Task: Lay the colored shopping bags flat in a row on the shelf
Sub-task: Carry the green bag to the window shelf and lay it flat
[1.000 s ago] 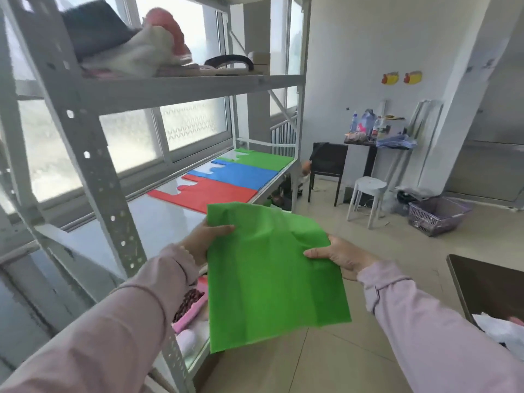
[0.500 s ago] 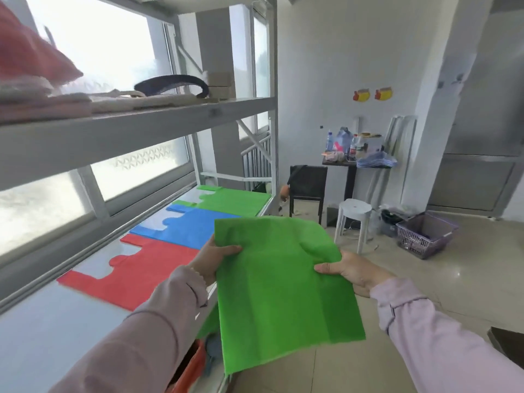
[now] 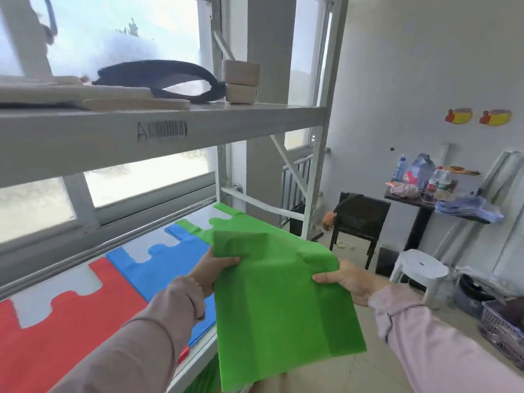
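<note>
Shelf (image 3: 48, 304) beside the window is holding three bags laid flat. Nearest us, we are gripping a green bag (image 3: 280, 313) by its top edge: left hand (image 3: 215, 269) pinching one side, right hand (image 3: 344, 279) pinching the other, bag hanging over the shelf's front edge, not yet on it. Beyond our left arm we are seeing the red bag (image 3: 65, 330), then the blue bag (image 3: 158, 268), then a far green bag (image 3: 235, 225), near the post. Risks, as we judge them: little free shelf seems left at the far end, so we may be overlapping a laid bag; the soft, creased fabric may be folding under itself or dragging the blue bag askew.
</note>
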